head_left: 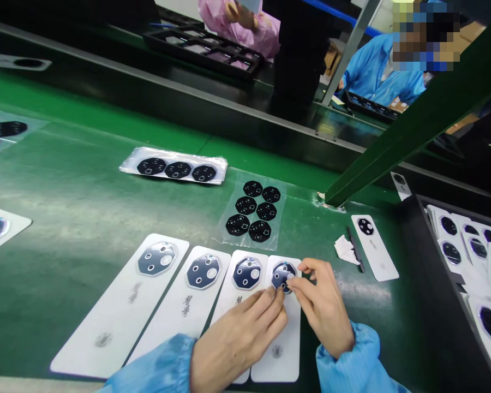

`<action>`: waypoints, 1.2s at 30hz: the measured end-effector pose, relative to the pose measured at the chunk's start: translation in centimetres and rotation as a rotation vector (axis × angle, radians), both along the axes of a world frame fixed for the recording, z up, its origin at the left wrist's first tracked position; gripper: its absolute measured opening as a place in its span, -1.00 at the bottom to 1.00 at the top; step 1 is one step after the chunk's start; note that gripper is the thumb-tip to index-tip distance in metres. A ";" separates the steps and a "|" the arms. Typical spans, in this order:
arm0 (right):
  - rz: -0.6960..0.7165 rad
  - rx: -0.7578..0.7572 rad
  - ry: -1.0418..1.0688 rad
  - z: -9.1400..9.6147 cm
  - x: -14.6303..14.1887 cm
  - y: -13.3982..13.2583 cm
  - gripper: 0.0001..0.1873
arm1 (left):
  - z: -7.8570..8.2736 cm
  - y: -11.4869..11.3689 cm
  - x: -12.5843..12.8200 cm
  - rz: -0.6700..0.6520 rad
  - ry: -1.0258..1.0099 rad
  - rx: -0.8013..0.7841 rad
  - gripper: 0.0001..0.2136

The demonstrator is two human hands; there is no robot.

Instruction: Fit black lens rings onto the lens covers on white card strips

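Four white phone back panels lie in a row before me, each with a dark blue octagonal camera plate near its top. Over the rightmost panel, both hands meet at its camera plate. My left hand is closed, its fingertips pressed together at the plate's lower edge, while its back covers part of the neighbouring panel. At the plate's right side my right hand makes a pinch of thumb and forefinger. Whatever is between the fingertips is too small to make out.
Behind the panels lie a clear sheet of black octagonal stickers and a film stack with three more. Rightward are a white cloth, a dark stick, another panel and a black tray. A green post rises behind.
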State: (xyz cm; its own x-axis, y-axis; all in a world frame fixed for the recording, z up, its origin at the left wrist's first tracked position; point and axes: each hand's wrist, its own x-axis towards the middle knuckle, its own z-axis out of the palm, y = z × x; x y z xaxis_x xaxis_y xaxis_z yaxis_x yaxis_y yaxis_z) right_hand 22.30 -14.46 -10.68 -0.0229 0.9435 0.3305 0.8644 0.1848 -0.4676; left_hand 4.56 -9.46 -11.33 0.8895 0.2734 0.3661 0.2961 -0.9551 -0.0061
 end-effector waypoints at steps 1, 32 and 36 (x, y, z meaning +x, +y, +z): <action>-0.003 0.033 -0.035 0.0 -0.1 0.0 -0.73 | 0.0 0.0 0.0 -0.003 0.001 -0.003 -0.63; -0.009 0.145 -0.204 0.1 -0.5 0.3 -0.75 | 0.3 0.1 0.1 -0.016 0.030 -0.016 -0.60; -0.012 0.160 -0.226 0.1 -0.5 0.5 -0.75 | 0.4 0.1 0.1 -0.027 0.029 -0.004 -0.61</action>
